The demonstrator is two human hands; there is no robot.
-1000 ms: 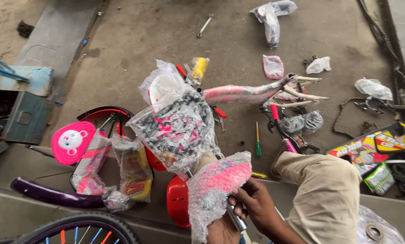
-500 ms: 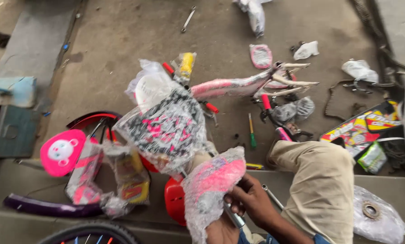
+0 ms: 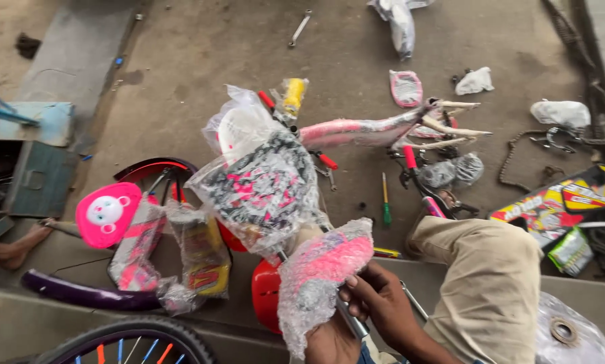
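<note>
I hold a pink part wrapped in bubble wrap (image 3: pixel 321 273) low in the middle of the view. My right hand (image 3: pixel 382 303) grips its lower edge and the metal stem (image 3: pixel 351 322) beneath it. My left hand (image 3: pixel 329 344) is only partly in view at the bottom edge, closed around the wrap's lower end. Just behind the part lies a black and pink saddle in clear plastic (image 3: pixel 262 185). A red mudguard (image 3: pixel 267 296) sits to the left of my hands.
A wrapped pink bicycle frame (image 3: pixel 363 131) lies on the concrete floor beyond. A green screwdriver (image 3: pixel 385 202), a spanner (image 3: pixel 300 28), a chain (image 3: pixel 518 162) and a colourful box (image 3: pixel 559 199) lie around. A wheel (image 3: pixel 127 344) and a metal toolbox (image 3: pixel 26 175) are at the left. My knee (image 3: pixel 491 283) is at the right.
The view has drifted a little across the floor. Both hands stay on the wrapped pink part, and my right fingers have shifted slightly along its lower edge.
</note>
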